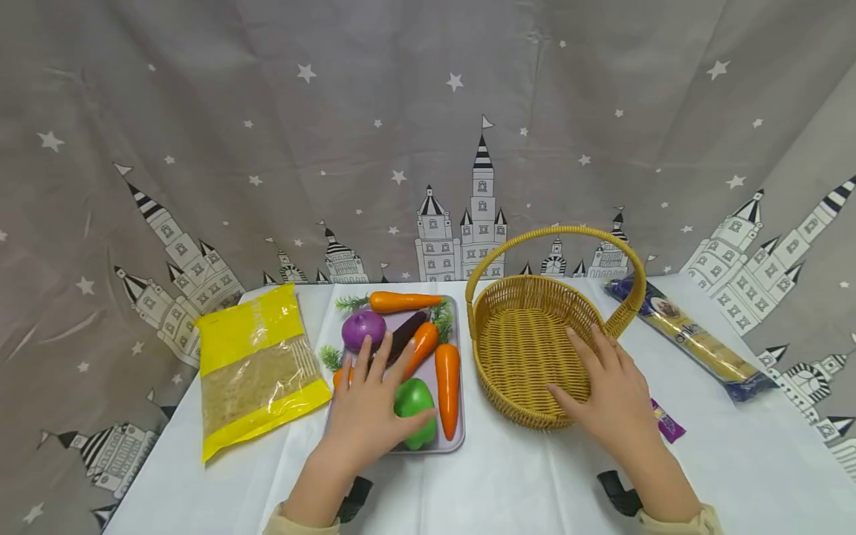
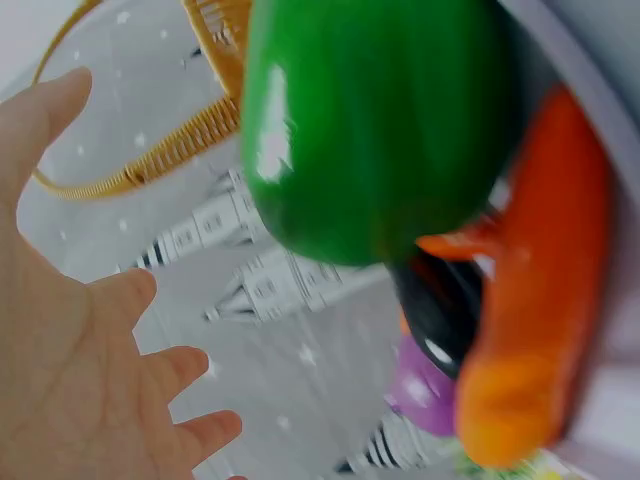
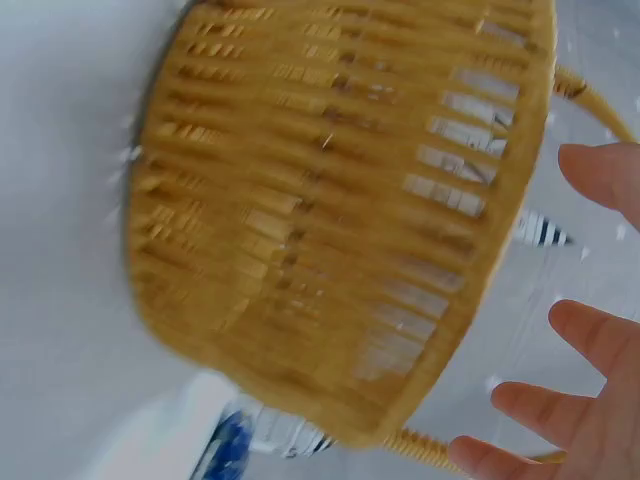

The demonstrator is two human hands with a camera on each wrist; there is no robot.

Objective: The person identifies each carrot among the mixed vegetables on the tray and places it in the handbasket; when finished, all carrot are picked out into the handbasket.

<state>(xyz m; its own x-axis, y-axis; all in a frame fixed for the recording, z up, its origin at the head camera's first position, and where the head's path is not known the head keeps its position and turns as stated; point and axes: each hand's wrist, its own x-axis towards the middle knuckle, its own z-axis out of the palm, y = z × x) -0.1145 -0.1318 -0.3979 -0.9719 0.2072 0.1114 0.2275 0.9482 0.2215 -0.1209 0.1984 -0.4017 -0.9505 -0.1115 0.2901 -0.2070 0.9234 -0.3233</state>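
Observation:
My left hand (image 1: 371, 405) hovers with spread fingers over a lilac tray (image 1: 457, 446) of vegetables. Close to its thumb lies a green bell pepper (image 1: 416, 416); in the left wrist view the pepper looms beside the palm. Also on the tray are a purple onion (image 1: 364, 329), a dark eggplant (image 1: 406, 336) and several carrots (image 1: 448, 390) with green tops, one partly hidden by the fingers. My right hand (image 1: 615, 394), fingers spread, overlaps the right side of a round wicker basket (image 1: 528, 357) with a tall handle. Neither hand holds anything.
A yellow bag (image 1: 257, 371) of tan food lies left of the tray. Behind the basket's right side is a long blue-ended packet (image 1: 689, 334). A small purple packet (image 1: 667, 421) shows beside the right hand. A grey castle-print curtain (image 1: 401, 111) hangs behind the white-covered table.

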